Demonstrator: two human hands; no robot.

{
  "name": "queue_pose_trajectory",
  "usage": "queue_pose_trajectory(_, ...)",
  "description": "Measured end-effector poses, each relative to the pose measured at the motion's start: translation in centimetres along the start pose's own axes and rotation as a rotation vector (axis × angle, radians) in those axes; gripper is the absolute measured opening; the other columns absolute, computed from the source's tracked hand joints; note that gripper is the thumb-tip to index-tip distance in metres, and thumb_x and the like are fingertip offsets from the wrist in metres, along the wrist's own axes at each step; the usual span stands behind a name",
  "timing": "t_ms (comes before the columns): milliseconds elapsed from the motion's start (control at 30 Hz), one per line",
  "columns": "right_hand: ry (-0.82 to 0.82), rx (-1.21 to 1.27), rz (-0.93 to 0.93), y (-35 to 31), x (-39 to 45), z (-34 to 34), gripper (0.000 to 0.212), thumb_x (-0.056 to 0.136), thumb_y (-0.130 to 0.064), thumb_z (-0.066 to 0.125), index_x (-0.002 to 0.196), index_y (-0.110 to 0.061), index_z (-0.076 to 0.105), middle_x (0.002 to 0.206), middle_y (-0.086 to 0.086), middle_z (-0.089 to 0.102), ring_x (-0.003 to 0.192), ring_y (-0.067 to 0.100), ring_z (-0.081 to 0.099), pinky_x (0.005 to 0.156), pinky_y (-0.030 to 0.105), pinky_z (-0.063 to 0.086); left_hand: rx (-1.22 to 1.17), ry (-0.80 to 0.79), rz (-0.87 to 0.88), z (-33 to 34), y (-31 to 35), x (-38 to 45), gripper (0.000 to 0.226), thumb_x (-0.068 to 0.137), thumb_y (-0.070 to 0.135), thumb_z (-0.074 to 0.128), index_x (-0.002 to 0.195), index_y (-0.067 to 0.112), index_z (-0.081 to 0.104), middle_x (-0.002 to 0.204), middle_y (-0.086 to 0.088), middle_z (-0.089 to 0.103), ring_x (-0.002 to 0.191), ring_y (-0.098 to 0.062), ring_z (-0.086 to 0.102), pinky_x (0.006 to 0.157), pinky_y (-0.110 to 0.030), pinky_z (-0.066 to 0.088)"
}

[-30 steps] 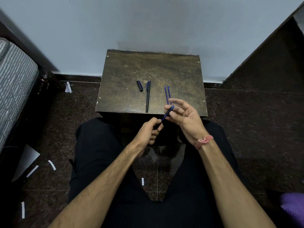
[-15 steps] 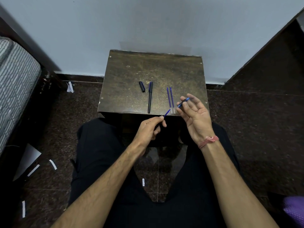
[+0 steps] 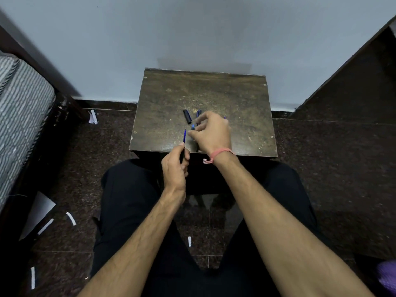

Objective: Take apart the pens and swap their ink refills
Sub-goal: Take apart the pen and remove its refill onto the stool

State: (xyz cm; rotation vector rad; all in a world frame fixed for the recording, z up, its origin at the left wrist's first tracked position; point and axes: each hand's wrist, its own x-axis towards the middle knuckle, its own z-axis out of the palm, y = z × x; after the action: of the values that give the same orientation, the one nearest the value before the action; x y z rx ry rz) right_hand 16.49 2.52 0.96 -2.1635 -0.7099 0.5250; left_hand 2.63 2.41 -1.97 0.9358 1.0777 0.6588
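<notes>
The right hand [image 3: 211, 133] has moved left from the table's right edge and now covers the pen [image 3: 198, 113] and most of the two loose refills [image 3: 225, 117]; only one tip shows. Its fingertips pinch one small blue piece [image 3: 193, 126] above the table [image 3: 235, 108]. The left hand [image 3: 176, 168] is closed on one blue refill [image 3: 184, 136], pointing up, at the near edge. One black cap [image 3: 187, 116] lies just beside the pen.
</notes>
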Motion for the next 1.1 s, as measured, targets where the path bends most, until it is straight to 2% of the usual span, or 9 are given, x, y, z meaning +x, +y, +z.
queue_pose_trajectory(100,-0.046,-0.218,-0.032,-1.1,0.9,1.4,0.009,0.081,-0.016,0.083,0.089,-0.020,0.081,0.091,0.001,0.081,0.098,0.023,0.077,0.088,0.030,0.059,-0.003,0.030,0.005,-0.2,0.2,0.1,0.040,0.093,0.052,0.056,0.063,0.026,0.056,0.054,0.007,0.032,0.048,-0.007,0.024,0.045,-0.024,0.021)
queue_pose_trajectory(233,-0.057,-0.429,-0.074,-1.8,1.1,2.3,0.010,0.089,-0.011,0.078,0.097,-0.016,0.082,0.101,0.010,0.079,0.105,0.033,0.074,0.082,0.030,0.057,0.001,0.043,0.016,-0.2,0.4,0.1,0.038,0.094,0.048,0.054,0.064,0.024,0.055,0.056,0.007,0.034,0.050,-0.008,0.025,0.047,-0.026,0.021)
queue_pose_trajectory(400,-0.044,-0.491,-0.100,-2.2,0.8,2.6,0.013,0.091,-0.005,0.076,0.102,-0.011,0.078,0.103,0.015,0.076,0.105,0.038,0.073,0.081,0.039,0.064,0.013,0.050,0.013,-0.2,0.3,0.2,0.038,0.094,0.048,0.054,0.065,0.023,0.054,0.056,0.006,0.033,0.052,-0.009,0.025,0.048,-0.026,0.021)
queue_pose_trajectory(533,-0.048,-0.459,-0.111,-2.5,0.4,2.0,0.015,0.092,-0.023,0.082,0.102,-0.013,0.078,0.103,0.013,0.076,0.104,0.038,0.072,0.078,0.035,0.057,0.018,0.051,0.001,-0.3,0.3,0.2,0.039,0.096,0.048,0.054,0.063,0.025,0.055,0.055,0.008,0.033,0.049,-0.007,0.024,0.046,-0.024,0.022)
queue_pose_trajectory(700,0.058,-0.072,-0.097,-1.2,-2.3,-0.8,0.017,0.097,-0.035,0.072,0.093,-0.022,0.083,0.083,-0.004,0.082,0.083,0.016,0.078,0.082,0.037,0.061,0.038,0.010,-0.086,-0.1,0.2,0.1,0.038,0.086,0.057,0.058,0.065,0.026,0.053,0.055,0.008,0.029,0.047,-0.008,0.022,0.044,-0.026,0.018)
queue_pose_trajectory(800,-0.093,0.279,0.003,0.7,-4.8,-2.4,0.020,0.101,-0.036,0.070,0.098,-0.022,0.084,0.085,-0.005,0.082,0.083,0.015,0.080,0.082,0.045,0.066,0.104,-0.119,-0.148,0.3,-0.1,-0.2,0.042,0.077,0.065,0.058,0.064,0.026,0.052,0.055,0.008,0.028,0.047,-0.009,0.020,0.044,-0.025,0.017)
queue_pose_trajectory(900,-0.208,0.443,0.065,2.7,-6.2,-3.3,0.007,0.097,-0.016,0.080,0.103,-0.019,0.082,0.089,-0.002,0.082,0.081,0.008,0.079,0.077,0.030,0.066,0.169,-0.247,-0.191,0.8,-0.4,-0.6,0.044,0.083,0.065,0.055,0.064,0.025,0.050,0.053,0.007,0.026,0.047,-0.009,0.017,0.043,-0.023,0.015)
queue_pose_trajectory(967,-0.219,0.535,0.114,3.8,-6.2,-4.2,0.015,0.094,-0.003,0.081,0.098,-0.018,0.080,0.084,-0.003,0.080,0.075,0.004,0.075,0.070,0.022,0.063,0.207,-0.313,-0.211,1.0,-0.6,-0.8,0.043,0.089,0.060,0.052,0.065,0.024,0.049,0.053,0.008,0.025,0.045,-0.008,0.017,0.042,-0.022,0.015)
queue_pose_trajectory(1100,-0.153,0.708,0.159,4.4,-5.2,-6.0,0.013,0.093,-0.002,0.081,0.100,-0.013,0.080,0.084,0.000,0.079,0.074,0.007,0.074,0.071,0.023,0.064,0.262,-0.347,-0.215,1.3,-0.8,-0.9,0.044,0.093,0.059,0.052,0.064,0.025,0.050,0.052,0.009,0.026,0.042,-0.005,0.019,0.040,-0.019,0.018)
